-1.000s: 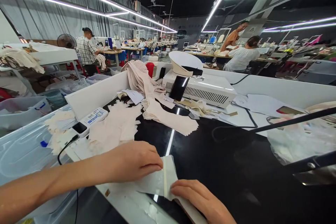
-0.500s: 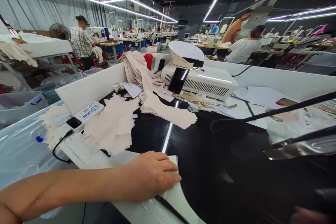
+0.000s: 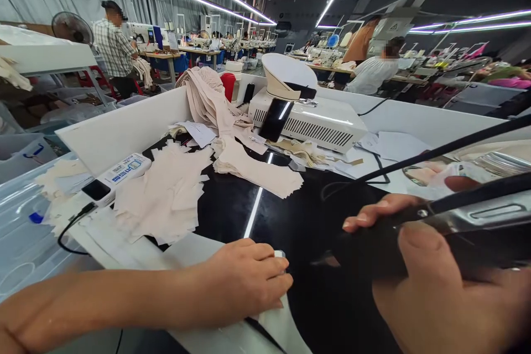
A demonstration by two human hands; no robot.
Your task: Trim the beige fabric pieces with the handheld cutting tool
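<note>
Right hand (image 3: 440, 293) clamped round dark tool (image 3: 485, 215), near right. Left hand (image 3: 249, 282), fingers together over white piece (image 3: 280, 255), near middle; grip unclear. Black cable (image 3: 435, 152) crosses above table's (image 3: 315, 215) right side. Farther: fabric stack (image 3: 257, 168), phone (image 3: 276, 120); left: cloth pile (image 3: 161, 193).

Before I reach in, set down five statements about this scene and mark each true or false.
1. The phone stands in front of the white vented box. True.
2. The white-topped cap lies on the black tabletop. False: the cap sits on the white vented box.
3. A black cable runs to the white device. True.
4. Both hands rest on the pale cloth stack. False: the left hand covers a white piece, and the right hand is at a dark, metal-plated bar.
5. The fan appears left of the person in the checked shirt. True.
</note>
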